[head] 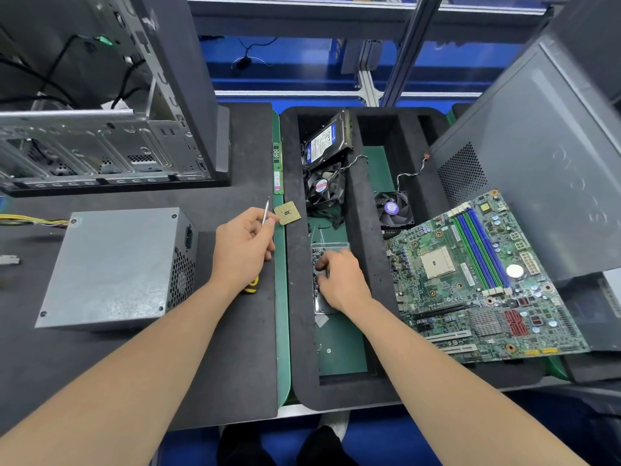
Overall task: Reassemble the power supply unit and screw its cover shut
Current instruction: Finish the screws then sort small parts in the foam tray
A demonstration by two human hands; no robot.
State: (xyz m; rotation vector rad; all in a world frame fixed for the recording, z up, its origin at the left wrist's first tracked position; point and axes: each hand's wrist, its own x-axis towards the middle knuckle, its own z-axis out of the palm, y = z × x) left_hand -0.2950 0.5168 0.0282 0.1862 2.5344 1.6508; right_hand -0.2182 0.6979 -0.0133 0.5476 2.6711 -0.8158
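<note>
Right fingers [331, 258] between foam tray [361, 213] walls

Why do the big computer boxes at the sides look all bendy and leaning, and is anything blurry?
Head view: the wide-angle lens bends and tilts things near the edges, so the open computer case and the grey case lean inward; the light is bright and even, with only a soft shadow beside the power supply unit; the right hand looks slightly smeared over the screw tray.

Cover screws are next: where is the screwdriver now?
Head view, centre: the left hand grips the screwdriver, its shaft tip beside the CPU chip, right of the power supply unit.
</note>
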